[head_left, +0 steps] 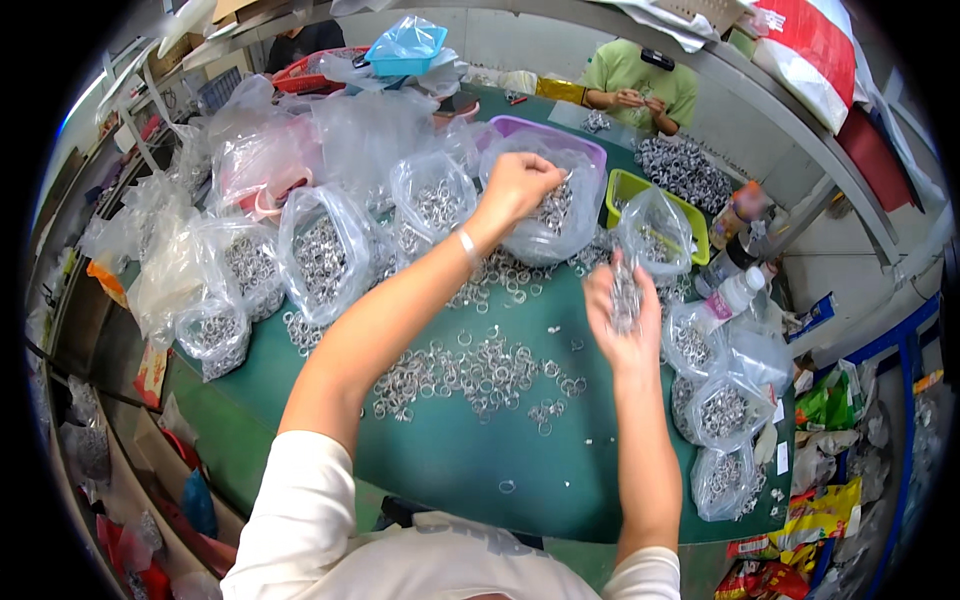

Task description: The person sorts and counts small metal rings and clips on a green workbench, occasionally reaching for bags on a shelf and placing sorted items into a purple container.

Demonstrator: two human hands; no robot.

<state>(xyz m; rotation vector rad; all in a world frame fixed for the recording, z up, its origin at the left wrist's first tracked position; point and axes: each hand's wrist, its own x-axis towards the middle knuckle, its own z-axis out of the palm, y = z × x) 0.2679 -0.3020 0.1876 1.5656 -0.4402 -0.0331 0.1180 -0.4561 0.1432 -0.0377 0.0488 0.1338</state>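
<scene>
My left hand [517,186] reaches forward into a clear plastic bag of small metal rings [560,205] that sits in a purple tray [545,130]; its fingers are closed among the rings. My right hand [622,312] is raised palm up over the green table [450,450] and holds a bunch of metal rings [625,295]. A loose pile of the same silver rings [470,372] lies spread on the green surface below both hands.
Several clear bags of rings [320,255] crowd the left and back of the table, more bags [725,410] stand at the right edge. A yellow-green tray [625,185], a white bottle [735,292] and another person in a green shirt [640,85] are at the back right.
</scene>
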